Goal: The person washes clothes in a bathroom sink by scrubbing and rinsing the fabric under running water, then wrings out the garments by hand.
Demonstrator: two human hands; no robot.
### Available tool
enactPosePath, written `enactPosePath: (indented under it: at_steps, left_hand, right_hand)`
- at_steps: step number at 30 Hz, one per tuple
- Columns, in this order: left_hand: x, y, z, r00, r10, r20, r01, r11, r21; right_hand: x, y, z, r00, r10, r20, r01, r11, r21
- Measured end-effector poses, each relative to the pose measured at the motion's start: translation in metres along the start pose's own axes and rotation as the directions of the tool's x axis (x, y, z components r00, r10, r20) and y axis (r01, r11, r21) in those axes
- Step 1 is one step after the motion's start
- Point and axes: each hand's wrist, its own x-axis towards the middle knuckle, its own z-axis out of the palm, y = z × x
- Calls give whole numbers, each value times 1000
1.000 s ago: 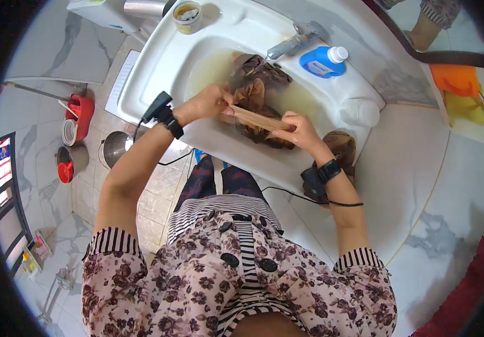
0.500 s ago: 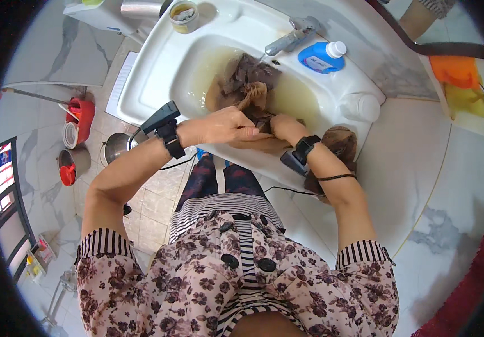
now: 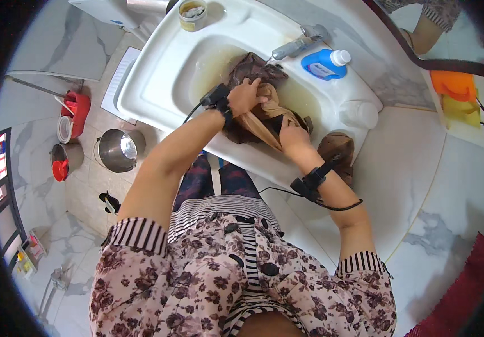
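A soaked brown and tan garment (image 3: pixel 272 102) lies bunched in the white sink (image 3: pixel 158 84), partly in cloudy yellowish water. My left hand (image 3: pixel 246 96) grips its upper part, the fingers bent into the folds. Lower and to the right, my right hand (image 3: pixel 295 139) is closed on the cloth near the sink's front edge. Part of the tan fabric stretches between both hands. Dark brown cloth (image 3: pixel 253 67) bulges under the tap (image 3: pixel 298 47), from which water runs. The fingertips of my right hand are partly hidden in the cloth.
Another brown cloth (image 3: pixel 336 149) hangs over the sink's front right edge. A blue bottle (image 3: pixel 324 65) and a white container (image 3: pixel 360 115) stand on the right rim, a small tub (image 3: pixel 192 17) at the far left. A metal bucket (image 3: pixel 118 150) stands on the floor.
My left hand has moved up and right, away from my right hand, onto the cloth near the tap. My right hand has shifted slightly right and down. More tan fabric shows between them.
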Motion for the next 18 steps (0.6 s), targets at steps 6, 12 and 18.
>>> enactPosePath:
  at_steps: [6, 12, 18]
  left_hand:
    - [14, -10, 20, 980, 122, -158, -170, 924, -342]
    - [-21, 0, -5, 810, 478, 340, -310, 841, -444]
    - [-38, -16, 2, 879, -44, 475, -158, 913, 377]
  right_hand:
    - [9, 7, 25, 996, -85, -15, 83, 993, -89]
    - [28, 48, 35, 995, -55, -83, 49, 996, -70]
    - [16, 43, -7, 964, -34, -263, 38, 999, 10]
